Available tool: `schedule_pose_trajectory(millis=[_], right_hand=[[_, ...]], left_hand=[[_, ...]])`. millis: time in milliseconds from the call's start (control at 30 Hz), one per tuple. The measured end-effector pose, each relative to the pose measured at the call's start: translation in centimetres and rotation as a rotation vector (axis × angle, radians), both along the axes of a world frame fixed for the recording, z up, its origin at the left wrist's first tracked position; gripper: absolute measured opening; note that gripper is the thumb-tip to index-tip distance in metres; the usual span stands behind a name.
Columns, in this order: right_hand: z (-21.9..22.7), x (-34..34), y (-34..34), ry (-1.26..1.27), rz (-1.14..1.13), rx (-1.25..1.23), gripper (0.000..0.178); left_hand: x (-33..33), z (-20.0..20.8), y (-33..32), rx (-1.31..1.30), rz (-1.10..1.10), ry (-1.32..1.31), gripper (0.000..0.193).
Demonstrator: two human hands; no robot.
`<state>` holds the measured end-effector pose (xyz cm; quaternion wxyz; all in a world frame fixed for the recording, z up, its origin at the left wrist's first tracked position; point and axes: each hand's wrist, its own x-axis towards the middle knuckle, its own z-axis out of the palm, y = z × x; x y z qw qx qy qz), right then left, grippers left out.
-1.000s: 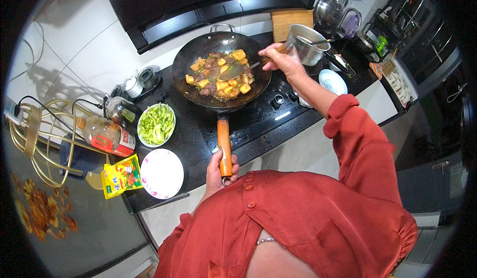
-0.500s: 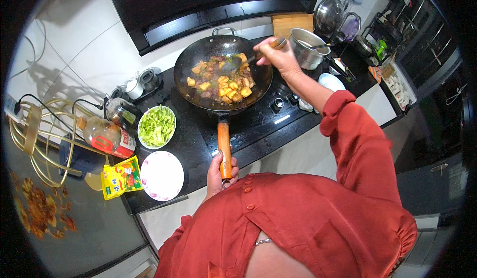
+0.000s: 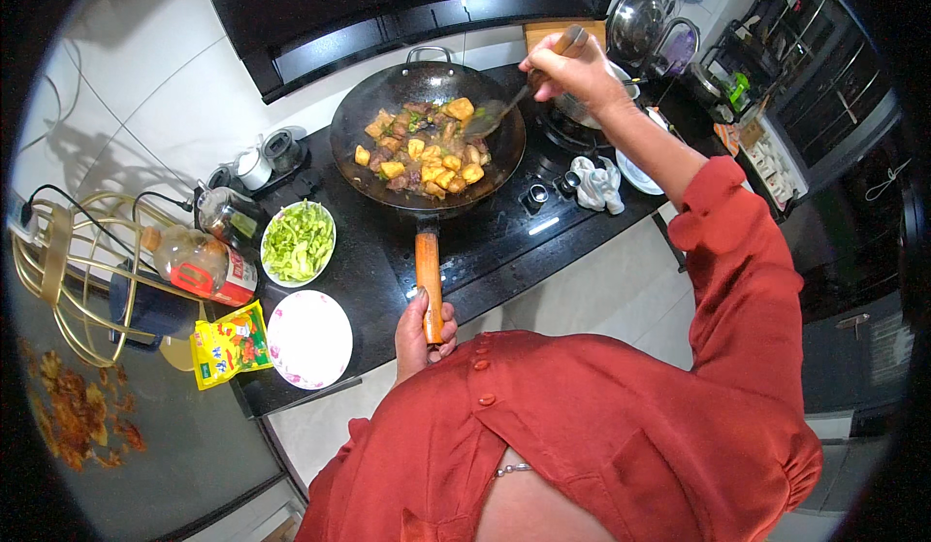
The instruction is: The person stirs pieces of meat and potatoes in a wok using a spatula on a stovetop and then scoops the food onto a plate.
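A black wok (image 3: 364,96) sits on the stove with browned chunks and golden pieces of food (image 3: 427,159) in it. My left hand (image 3: 424,334) is wrapped round the end of its wooden handle (image 3: 428,271). Above the wok's right rim, my right hand (image 3: 574,69) grips the wooden-handled spatula (image 3: 488,115), its metal blade down in the wok at the right side of the food. The spatula is tilted, its handle end up to the right.
To the left stand a bowl of chopped green vegetable (image 3: 299,242), a white plate (image 3: 310,339), a yellow packet (image 3: 231,345) and a plastic bottle (image 3: 204,266). A metal pot (image 3: 579,112) is behind my right hand; a white cloth (image 3: 597,184) lies by the stove knobs.
My right hand has moved right and up with the spatula, whose blade went from the middle of the food to its right side. My left hand stays on the handle.
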<state>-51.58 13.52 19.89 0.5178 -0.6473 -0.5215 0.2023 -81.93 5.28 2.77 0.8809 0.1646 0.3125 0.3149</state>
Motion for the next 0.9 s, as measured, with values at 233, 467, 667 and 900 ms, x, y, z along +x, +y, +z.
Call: schedule_pose_trajectory(millis=[233, 467, 667, 900], right_hand=[[-3.5, -2.2, -1.6, -0.154, 0.221, -0.011, 0.017], [-2.6, -3.7, -0.3, -0.27, 0.236, 0.148, 0.014], [-4.3, 0.9, 0.7, -0.279, 0.128, 0.243, 0.014], [-5.9, -1.1, -1.4, 0.038, 0.075, 0.04, 0.019]], left_hand=[[0.4, -0.1, -0.1, -0.004, -0.009, 0.058, 0.027], [0.2, 0.0, 0.1, 0.002, -0.03, 0.074, 0.032], [0.3, 0.9, 0.1, -0.008, -0.073, 0.116, 0.037], [0.5, 0.0, 0.1, -0.03, 0.013, 0.082, 0.031]])
